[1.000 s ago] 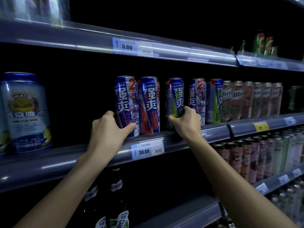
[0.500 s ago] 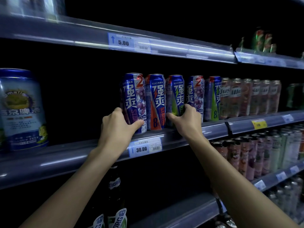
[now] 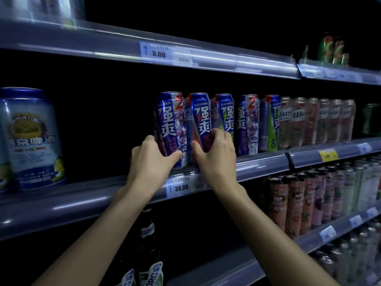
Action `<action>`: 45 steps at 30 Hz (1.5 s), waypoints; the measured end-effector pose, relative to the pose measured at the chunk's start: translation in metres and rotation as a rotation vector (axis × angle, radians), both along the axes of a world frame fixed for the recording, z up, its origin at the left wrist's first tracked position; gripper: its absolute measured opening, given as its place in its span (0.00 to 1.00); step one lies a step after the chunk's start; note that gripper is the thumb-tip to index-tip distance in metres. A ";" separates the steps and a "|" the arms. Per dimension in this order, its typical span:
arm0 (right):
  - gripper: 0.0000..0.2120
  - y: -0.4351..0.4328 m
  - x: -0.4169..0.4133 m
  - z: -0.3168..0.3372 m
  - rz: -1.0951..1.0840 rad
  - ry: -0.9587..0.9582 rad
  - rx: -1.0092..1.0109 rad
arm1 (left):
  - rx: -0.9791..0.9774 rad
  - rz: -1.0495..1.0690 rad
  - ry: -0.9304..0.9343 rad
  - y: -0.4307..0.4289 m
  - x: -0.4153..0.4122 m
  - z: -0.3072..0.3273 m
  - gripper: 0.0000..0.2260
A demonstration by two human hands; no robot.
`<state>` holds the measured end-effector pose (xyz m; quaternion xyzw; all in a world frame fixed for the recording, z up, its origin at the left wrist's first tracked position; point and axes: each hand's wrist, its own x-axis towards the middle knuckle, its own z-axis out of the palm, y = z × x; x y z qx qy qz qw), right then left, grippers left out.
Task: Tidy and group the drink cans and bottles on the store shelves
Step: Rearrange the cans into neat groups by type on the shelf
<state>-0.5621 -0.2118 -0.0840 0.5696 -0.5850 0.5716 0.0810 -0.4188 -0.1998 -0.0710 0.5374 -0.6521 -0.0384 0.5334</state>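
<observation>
On the middle shelf (image 3: 82, 200) stand tall blue cans in a row. My left hand (image 3: 153, 159) grips the base of the leftmost one, a blue and purple grape can (image 3: 170, 118). My right hand (image 3: 215, 154) wraps the base of the blue can with the orange bolt (image 3: 199, 118), touching the grape can. A blue can with a green bolt (image 3: 223, 112) stands right behind my right hand. Further right are a second grape can (image 3: 247, 124) and another green-bolt can (image 3: 269, 124).
A wide blue and white beer can (image 3: 31, 139) stands at the far left, with a dark gap between it and the row. Pink and pale cans (image 3: 317, 120) fill the shelf's right part. Dark beer bottles (image 3: 147, 244) stand below; more cans (image 3: 309, 203) crowd the lower right shelf.
The three left cans have slid right and closed together. My right hand has shifted from the green-bolt can to the orange-bolt can; my left hand stays on the grape can.
</observation>
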 end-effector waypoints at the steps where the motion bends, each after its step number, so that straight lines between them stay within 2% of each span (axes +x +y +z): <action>1: 0.30 0.000 0.002 0.000 -0.003 -0.004 0.015 | -0.004 0.004 0.008 0.001 -0.001 -0.001 0.23; 10: 0.31 -0.001 0.000 0.002 0.035 -0.061 0.038 | 0.008 0.007 -0.020 0.007 -0.002 0.000 0.23; 13: 0.21 0.000 -0.012 0.002 0.068 -0.124 -0.011 | 0.019 -0.002 -0.051 0.011 -0.002 -0.001 0.21; 15: 0.17 -0.001 -0.027 0.000 0.017 -0.166 -0.041 | 0.022 -0.004 -0.093 0.013 -0.002 -0.004 0.21; 17: 0.22 -0.006 -0.043 -0.004 -0.063 -0.157 0.009 | 0.027 0.003 -0.122 0.014 -0.003 -0.008 0.21; 20: 0.29 -0.012 -0.054 -0.005 -0.072 -0.101 0.163 | 0.025 0.062 -0.198 0.018 -0.008 -0.014 0.23; 24: 0.20 -0.016 -0.053 -0.001 -0.068 -0.034 0.240 | -0.006 0.224 -0.402 0.031 -0.014 -0.018 0.23; 29: 0.20 -0.015 -0.056 -0.002 -0.048 -0.073 0.173 | -0.011 0.185 -0.391 0.033 -0.014 -0.021 0.20; 38: 0.21 -0.016 -0.065 -0.007 -0.020 -0.003 0.191 | -0.017 0.171 -0.428 0.033 -0.013 -0.024 0.21; 40: 0.22 -0.014 -0.066 -0.006 -0.001 -0.028 0.170 | -0.018 0.142 -0.398 0.033 -0.011 -0.024 0.20; 42: 0.26 -0.012 -0.071 -0.006 -0.013 -0.086 0.105 | -0.016 0.119 -0.366 0.032 -0.009 -0.025 0.20; 45: 0.30 -0.011 -0.084 -0.006 -0.138 -0.163 0.000 | -0.038 0.107 -0.334 0.031 -0.008 -0.026 0.17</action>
